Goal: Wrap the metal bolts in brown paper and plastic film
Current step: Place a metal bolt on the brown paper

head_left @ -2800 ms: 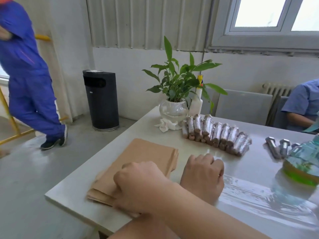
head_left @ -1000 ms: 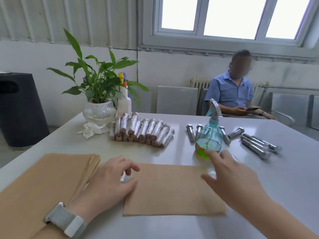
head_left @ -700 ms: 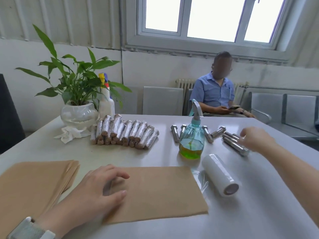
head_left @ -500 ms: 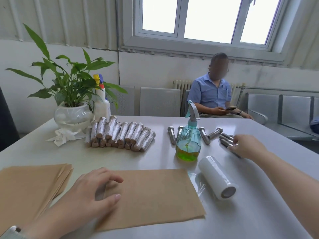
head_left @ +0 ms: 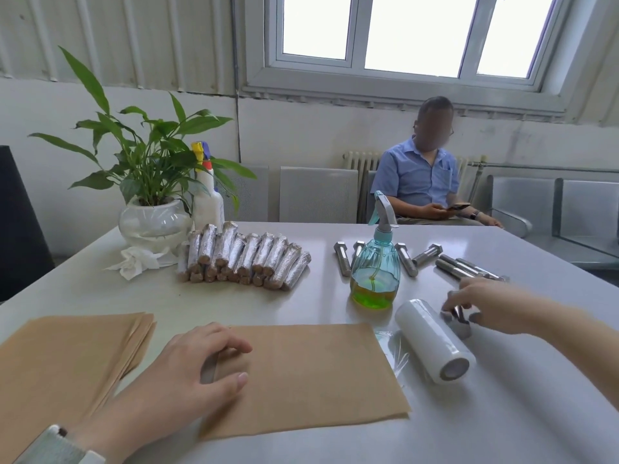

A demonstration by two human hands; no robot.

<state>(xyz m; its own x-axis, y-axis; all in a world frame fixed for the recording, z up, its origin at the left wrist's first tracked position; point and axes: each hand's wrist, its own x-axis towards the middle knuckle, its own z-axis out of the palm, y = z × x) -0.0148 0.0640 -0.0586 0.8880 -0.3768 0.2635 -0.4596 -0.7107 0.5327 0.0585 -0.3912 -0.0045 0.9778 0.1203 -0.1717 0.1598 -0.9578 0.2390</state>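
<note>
Under both hands is the big white table (head_left: 502,413), pretty much the whole lower half of my feed. Left of the left hand (head_left: 187,373) sits a stack of brown paper (head_left: 60,356), and that hand rests flat on the left end of a single brown paper sheet (head_left: 308,373), fingers relaxed and slightly spread, gripping nothing. I can see a watch strap (head_left: 57,447) on that wrist.

Way past the left hand, at the table's far left corner, there's a potted plant (head_left: 150,169) in a glass bowl with a white spray bottle (head_left: 207,199) right beside it and a crumpled tissue (head_left: 137,261) in front. Nearer, still ahead of the left hand, is a pile of wrapped bolts (head_left: 244,259) lying side by side.

Between the two hands, a bit farther out, stands a blue spray bottle (head_left: 375,272) with green liquid in the bottom. Just to the left of the right hand (head_left: 482,304) lies the plastic film roll (head_left: 435,339), with a loose bit of film trailing toward the paper sheet.

The right hand has its fingers curled down pinching a bolt (head_left: 460,324) just above the table, right next to the roll; it's blurry, so I can't make out how it's held. Beyond that hand are the bare metal bolts (head_left: 459,267), scattered around and behind the blue bottle.

Across the table someone in a blue shirt (head_left: 418,179) sits holding a phone.
</note>
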